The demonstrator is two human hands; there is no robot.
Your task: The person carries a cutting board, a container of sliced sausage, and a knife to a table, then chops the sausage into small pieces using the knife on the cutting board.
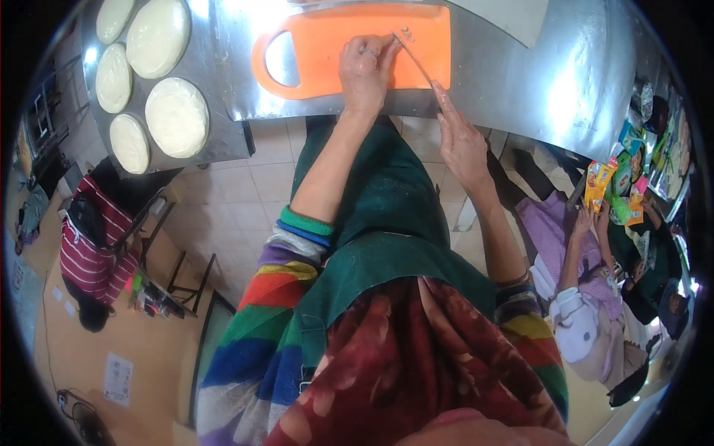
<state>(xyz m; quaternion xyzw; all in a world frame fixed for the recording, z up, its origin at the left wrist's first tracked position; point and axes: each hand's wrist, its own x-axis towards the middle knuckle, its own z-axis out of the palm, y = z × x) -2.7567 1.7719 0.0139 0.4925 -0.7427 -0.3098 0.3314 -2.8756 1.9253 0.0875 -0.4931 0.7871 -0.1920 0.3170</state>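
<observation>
So we had one knife in our right hand, fingers closed round the handle end, blade reaching ahead-left of that grip over one orange board; we'd say it was light and stiff, best held right there at the handle. Our left hand was bunched narrow by the tip, but we couldn't tell what, if anything, it pinched. Well left of both grips we counted five pale rounds, probably soft and easily dented, plus scraps just right of the left fingertips, too tiny to count.

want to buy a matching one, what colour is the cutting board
The cutting board is bright orange; the head view shows it best.
</observation>
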